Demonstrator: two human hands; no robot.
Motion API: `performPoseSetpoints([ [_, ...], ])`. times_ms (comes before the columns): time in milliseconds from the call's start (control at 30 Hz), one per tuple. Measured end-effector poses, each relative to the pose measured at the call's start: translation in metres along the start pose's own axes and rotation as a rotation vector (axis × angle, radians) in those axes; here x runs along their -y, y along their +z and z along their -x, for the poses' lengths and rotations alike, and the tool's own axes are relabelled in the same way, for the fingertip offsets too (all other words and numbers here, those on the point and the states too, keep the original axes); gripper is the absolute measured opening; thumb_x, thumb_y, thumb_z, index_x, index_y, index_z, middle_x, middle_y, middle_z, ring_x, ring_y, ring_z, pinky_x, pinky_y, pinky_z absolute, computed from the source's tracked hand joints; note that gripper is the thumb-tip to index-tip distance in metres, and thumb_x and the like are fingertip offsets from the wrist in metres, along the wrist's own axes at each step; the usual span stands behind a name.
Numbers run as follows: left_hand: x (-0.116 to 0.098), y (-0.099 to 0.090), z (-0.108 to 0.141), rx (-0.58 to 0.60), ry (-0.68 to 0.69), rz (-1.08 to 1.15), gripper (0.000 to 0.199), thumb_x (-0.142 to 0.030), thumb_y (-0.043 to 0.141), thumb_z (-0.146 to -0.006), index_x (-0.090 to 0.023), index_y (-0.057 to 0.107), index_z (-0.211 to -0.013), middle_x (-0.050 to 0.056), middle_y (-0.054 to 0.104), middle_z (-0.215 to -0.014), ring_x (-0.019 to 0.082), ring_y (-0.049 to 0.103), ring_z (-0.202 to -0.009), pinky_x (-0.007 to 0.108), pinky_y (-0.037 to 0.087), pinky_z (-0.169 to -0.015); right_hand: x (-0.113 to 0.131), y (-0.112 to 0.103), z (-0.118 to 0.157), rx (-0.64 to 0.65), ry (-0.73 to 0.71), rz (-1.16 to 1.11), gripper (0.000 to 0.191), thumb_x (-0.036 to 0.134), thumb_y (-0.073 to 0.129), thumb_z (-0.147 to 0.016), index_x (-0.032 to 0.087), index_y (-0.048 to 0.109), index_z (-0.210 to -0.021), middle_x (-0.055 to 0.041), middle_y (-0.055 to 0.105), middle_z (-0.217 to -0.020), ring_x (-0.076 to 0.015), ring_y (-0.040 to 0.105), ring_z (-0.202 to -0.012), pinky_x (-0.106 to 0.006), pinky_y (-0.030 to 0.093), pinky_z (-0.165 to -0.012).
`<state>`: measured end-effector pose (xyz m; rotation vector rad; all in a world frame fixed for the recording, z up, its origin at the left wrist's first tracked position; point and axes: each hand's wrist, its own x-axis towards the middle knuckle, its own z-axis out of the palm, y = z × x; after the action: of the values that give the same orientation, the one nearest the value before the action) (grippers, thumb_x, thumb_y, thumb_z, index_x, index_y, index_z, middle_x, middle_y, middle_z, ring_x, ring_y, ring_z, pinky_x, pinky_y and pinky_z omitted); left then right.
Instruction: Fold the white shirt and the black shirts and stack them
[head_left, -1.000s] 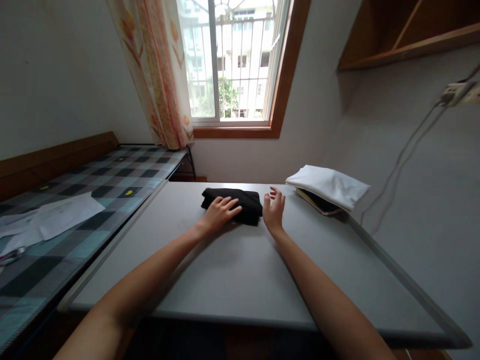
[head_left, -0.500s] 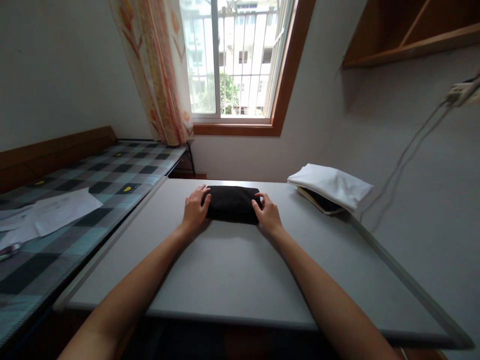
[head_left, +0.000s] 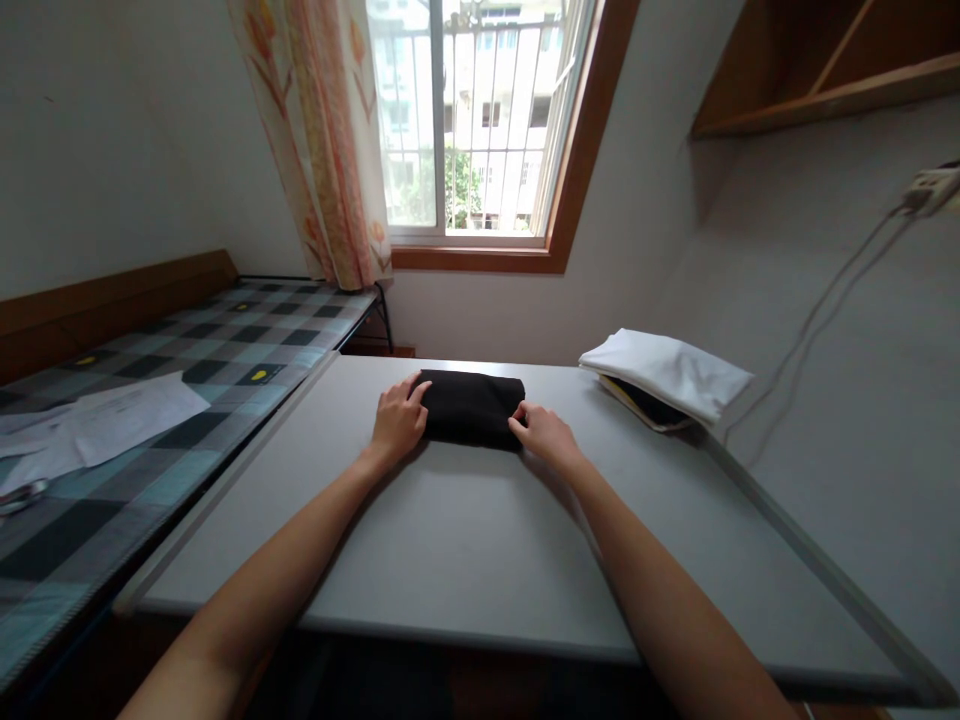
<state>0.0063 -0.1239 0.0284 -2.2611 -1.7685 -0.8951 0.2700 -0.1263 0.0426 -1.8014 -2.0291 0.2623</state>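
A folded black cloth-like bundle [head_left: 472, 408] lies flat near the far edge of the white table [head_left: 450, 540]. My left hand [head_left: 401, 415] rests on its left end, with the fingers apart over the edge. At the right end, my right hand [head_left: 541, 428] has thumb and fingertips pinched together on the bundle's edge. The underside of the bundle is hidden.
A white folded cloth [head_left: 667, 370] lies over a dark item at the table's back right. To the left is a bed with a checked cover [head_left: 187, 345] and papers [head_left: 120, 425]. Cables [head_left: 825, 290] hang along the right wall.
My right thumb and fingers have closed together at the bundle's right edge. My left thumb has shifted up, nearer to its fingers. The view has shifted slightly.
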Motion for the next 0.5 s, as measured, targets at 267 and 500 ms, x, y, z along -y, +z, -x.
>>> performPoseSetpoints([
  [267, -0.005, 0.008, 0.002, 0.254, 0.147, 0.006, 0.053, -0.027, 0.037, -0.092, -0.021, 0.04, -0.144, 0.006, 0.034, -0.153, 0.024, 0.029, -0.142, 0.042, 0.024, -0.115, 0.008, -0.01, 0.003, 0.108, 0.004, 0.145, 0.014, 0.031, 0.059, -0.086, 0.024, 0.07, -0.084, -0.0079, 0.072, -0.087, -0.022, 0.065, -0.079, -0.029, 0.041, -0.063],
  [500, -0.003, 0.014, 0.005, 0.278, 0.094, 0.007, 0.055, -0.03, 0.037, -0.091, -0.02, 0.038, -0.146, 0.006, 0.033, -0.154, 0.023, 0.027, -0.143, 0.04, 0.02, -0.117, 0.01, -0.013, 0.005, 0.141, 0.024, 0.141, 0.014, 0.029, 0.061, -0.085, 0.024, 0.074, -0.084, -0.0081, 0.072, -0.085, -0.023, 0.065, -0.077, -0.03, 0.041, -0.062],
])
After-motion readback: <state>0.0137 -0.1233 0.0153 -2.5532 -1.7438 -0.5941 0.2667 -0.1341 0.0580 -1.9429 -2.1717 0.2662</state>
